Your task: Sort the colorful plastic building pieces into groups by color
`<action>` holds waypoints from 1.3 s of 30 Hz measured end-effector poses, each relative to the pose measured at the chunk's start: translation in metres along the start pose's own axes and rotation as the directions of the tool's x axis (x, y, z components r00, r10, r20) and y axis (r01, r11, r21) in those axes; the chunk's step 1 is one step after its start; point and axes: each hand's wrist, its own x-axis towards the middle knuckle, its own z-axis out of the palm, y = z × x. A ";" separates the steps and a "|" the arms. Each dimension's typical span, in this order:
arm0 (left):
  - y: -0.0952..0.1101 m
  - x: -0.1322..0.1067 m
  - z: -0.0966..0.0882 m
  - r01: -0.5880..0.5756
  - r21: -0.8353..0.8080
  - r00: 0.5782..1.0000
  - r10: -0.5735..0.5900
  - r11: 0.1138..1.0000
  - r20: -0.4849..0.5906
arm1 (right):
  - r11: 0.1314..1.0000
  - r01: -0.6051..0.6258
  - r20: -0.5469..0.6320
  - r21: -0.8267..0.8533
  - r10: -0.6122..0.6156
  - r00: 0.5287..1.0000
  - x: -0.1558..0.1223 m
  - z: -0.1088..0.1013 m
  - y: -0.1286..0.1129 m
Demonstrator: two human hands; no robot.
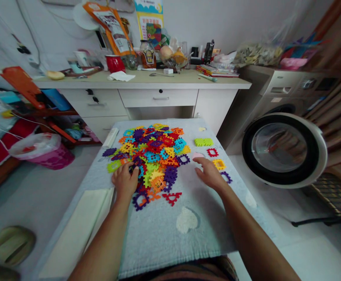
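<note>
Nearest on the cloth (164,234), a red triangle (172,197) lies just clear of the heap (154,150) of plastic tiles. Left hand (125,180) on the heap's near edge, fingers curled onto tiles, pinch or not I cannot tell; right hand (209,171) flat, fingers spread, between the heap and a yellow tile (218,164) set apart. Picking-out seems in hand; a lift calls for freeing one tile from tangled neighbours.
</note>
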 end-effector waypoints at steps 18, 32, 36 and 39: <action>-0.002 0.000 0.001 -0.020 -0.007 1.000 0.020 1.000 -0.017 | 0.995 -0.040 0.002 -0.089 0.040 0.999 0.012 0.025 -0.013; 0.001 -0.001 0.001 -0.013 -0.005 1.000 0.013 1.000 -0.021 | 0.971 0.005 0.083 -0.239 0.015 0.996 0.005 0.015 -0.010; 0.002 -0.002 0.000 0.004 -0.005 1.000 -0.004 1.000 -0.022 | 0.964 -0.018 0.169 -0.265 0.065 0.983 0.006 0.013 -0.015; 0.002 -0.001 0.000 0.004 -0.010 1.000 -0.005 1.000 -0.022 | 0.977 -0.010 0.163 -0.212 0.045 0.986 0.004 0.002 -0.012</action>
